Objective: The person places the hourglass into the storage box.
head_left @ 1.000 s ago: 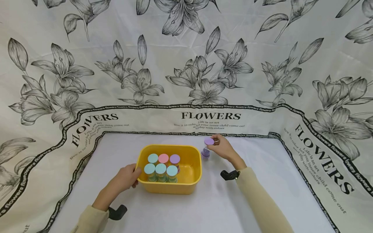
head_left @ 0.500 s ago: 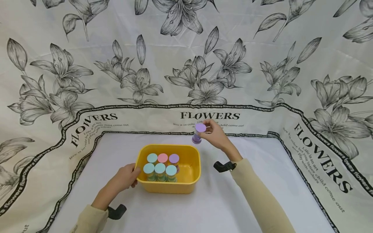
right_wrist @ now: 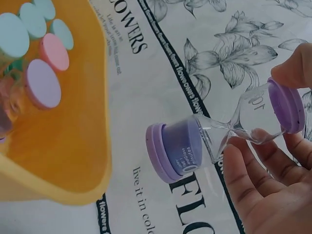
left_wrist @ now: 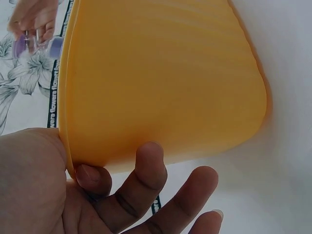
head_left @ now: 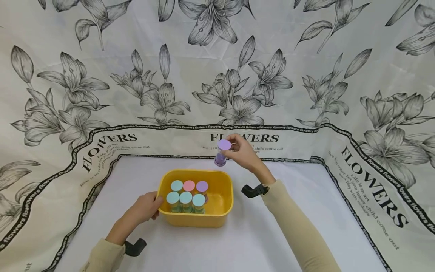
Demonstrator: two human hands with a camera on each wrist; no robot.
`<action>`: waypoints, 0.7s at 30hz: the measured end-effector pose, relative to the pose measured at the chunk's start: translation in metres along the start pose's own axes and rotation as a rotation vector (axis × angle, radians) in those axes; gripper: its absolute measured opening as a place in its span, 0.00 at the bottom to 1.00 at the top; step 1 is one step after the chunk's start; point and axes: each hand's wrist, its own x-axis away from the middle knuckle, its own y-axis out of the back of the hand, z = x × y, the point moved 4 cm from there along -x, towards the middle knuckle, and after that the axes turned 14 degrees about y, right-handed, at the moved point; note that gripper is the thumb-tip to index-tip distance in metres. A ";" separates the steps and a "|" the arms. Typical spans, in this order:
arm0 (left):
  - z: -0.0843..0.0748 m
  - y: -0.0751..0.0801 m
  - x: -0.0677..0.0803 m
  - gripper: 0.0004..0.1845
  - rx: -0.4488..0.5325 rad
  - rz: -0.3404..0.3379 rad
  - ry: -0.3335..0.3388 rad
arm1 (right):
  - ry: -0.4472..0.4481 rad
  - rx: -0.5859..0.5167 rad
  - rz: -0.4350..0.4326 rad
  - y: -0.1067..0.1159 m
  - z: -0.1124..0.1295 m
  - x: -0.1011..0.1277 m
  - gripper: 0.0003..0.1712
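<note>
In the head view my right hand (head_left: 244,152) holds a purple-capped sand timer (head_left: 220,160) upright in the air, just beyond the far rim of a yellow bin (head_left: 192,220). The right wrist view shows thumb and fingers gripping the timer's top cap (right_wrist: 287,108) and glass, with purple sand in the lower bulb (right_wrist: 184,146). My left hand (head_left: 147,207) grips the bin's left rim; the left wrist view has its curled fingers (left_wrist: 150,161) under the outer wall. Inside the bin stand several teal-capped timers (head_left: 185,197), one pink-capped timer (head_left: 188,185) and one purple-capped timer (head_left: 202,186).
The bin's right part shows bare yellow floor (head_left: 218,200). A white cloth (head_left: 272,234) covers the table. Behind it hangs a flower-printed curtain (head_left: 217,56) with a black lettered border. A black wrist camera (head_left: 253,190) sits on the right wrist.
My right hand has lifted the purple sand timer off the table, up and leftward, from right of the bin to behind its far rim. The left hand keeps its grip on the bin.
</note>
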 end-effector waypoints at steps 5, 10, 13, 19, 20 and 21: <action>0.000 -0.001 0.000 0.16 -0.006 -0.005 -0.003 | 0.027 -0.037 0.056 -0.009 0.010 -0.001 0.27; -0.001 -0.001 0.002 0.16 -0.013 -0.015 -0.001 | 0.052 -0.108 0.117 -0.019 0.021 0.000 0.26; 0.000 -0.001 0.002 0.16 -0.013 -0.012 0.003 | 0.059 -0.108 0.156 -0.024 0.024 0.000 0.26; 0.000 -0.001 0.001 0.16 -0.016 -0.004 -0.003 | 0.105 -0.120 0.241 -0.034 0.027 -0.002 0.24; 0.000 -0.001 0.000 0.16 -0.016 -0.002 -0.003 | 0.117 -0.128 0.256 -0.036 0.027 -0.002 0.24; 0.000 -0.001 0.000 0.16 -0.017 0.000 0.001 | 0.127 -0.129 0.269 -0.037 0.027 -0.003 0.23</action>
